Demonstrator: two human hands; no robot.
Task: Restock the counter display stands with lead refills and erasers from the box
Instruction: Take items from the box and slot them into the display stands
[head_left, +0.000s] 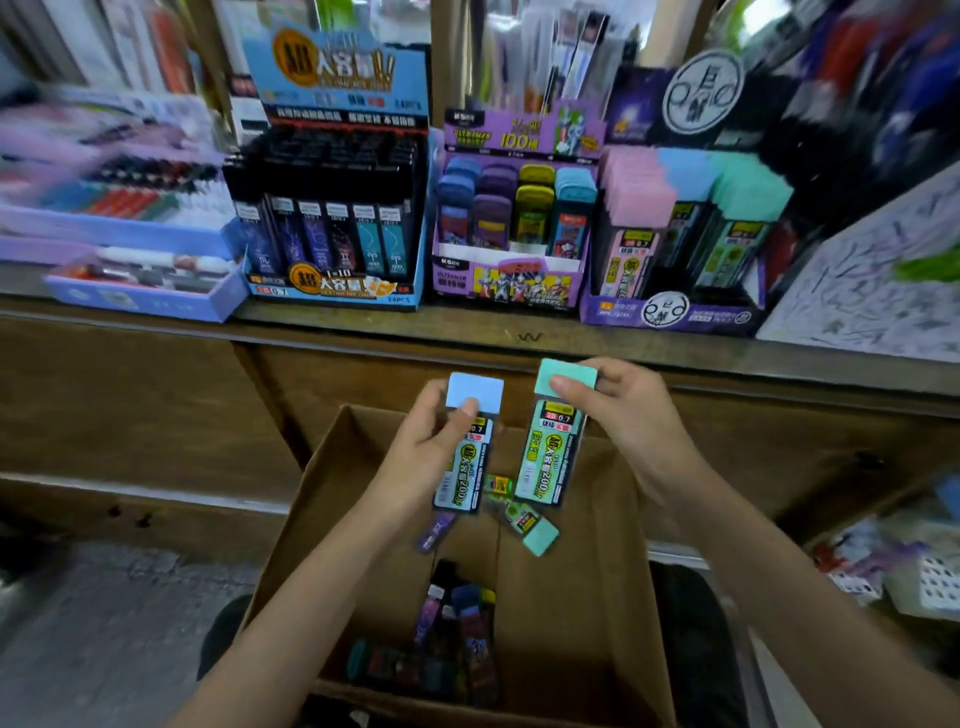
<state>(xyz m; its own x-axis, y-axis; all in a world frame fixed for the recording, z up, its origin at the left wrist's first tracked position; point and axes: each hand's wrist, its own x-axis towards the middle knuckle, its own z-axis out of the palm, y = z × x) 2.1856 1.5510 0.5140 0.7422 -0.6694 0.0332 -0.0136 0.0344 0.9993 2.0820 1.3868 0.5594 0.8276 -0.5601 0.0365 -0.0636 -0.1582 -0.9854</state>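
Head view. I read both hands as closed on goods above the open cardboard box (587, 571). The left hand (415, 452) pinches a blue-capped refill pack (467, 462) just below its cap, thumb on the front face. The pack hangs upright with its label towards the camera. The right hand (628, 410) grips a green-capped refill pack (550, 457) by the cap, thumb across the front. This pack also hangs upright, just right of the blue-capped one, and the two are apart.

Both held packs sit over the far half of the box, just in front of the counter (363, 322) and below its top. In the box, a loose green pack (524, 522) lies tilted beneath them. A purple pack (436, 530) lies to its left, and a cluster of dark packs (457, 629) lies at the near end.

On the counter, beyond the hands, three stands sit side by side. At left is a blue stand (337, 291) of dark refill packs, in the middle a purple eraser stand (511, 286), and at right a purple refill stand (675, 312) with pink, blue and green caps. I cannot tell whether its rows are full.
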